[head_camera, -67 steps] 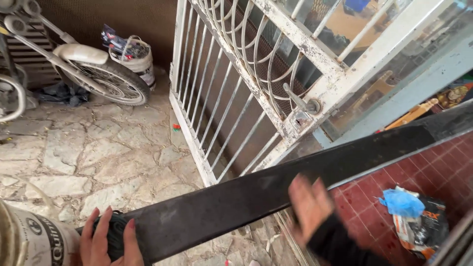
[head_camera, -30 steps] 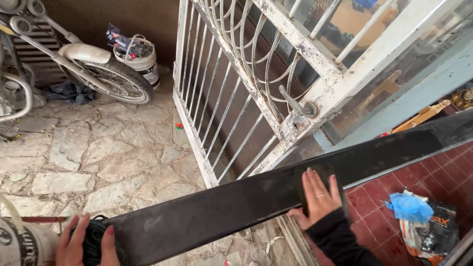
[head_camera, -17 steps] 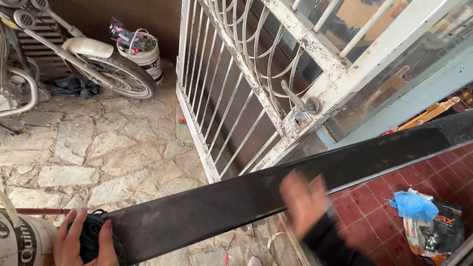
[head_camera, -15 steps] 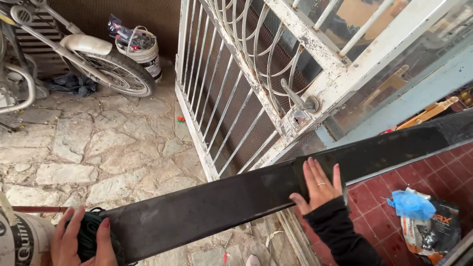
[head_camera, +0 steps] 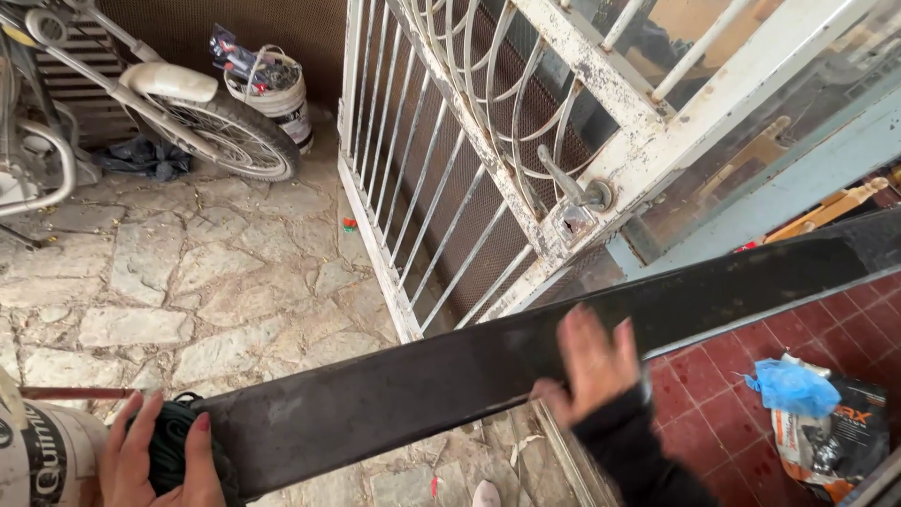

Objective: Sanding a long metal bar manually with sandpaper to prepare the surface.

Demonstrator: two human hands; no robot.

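Head view: bucket (head_camera: 270,86) with odd tools.

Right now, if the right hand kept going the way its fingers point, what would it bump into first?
The right hand already lies against the long dark metal beam. Past the beam's edge, its fingers point toward the white iron gate, though depth is unclear.

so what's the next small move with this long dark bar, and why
Probably settle the right hand flat on the dark bar again. It looks blurred mid-bar, while the left hand only grips the near end with a dark cloth, so the long span is barely steadied.
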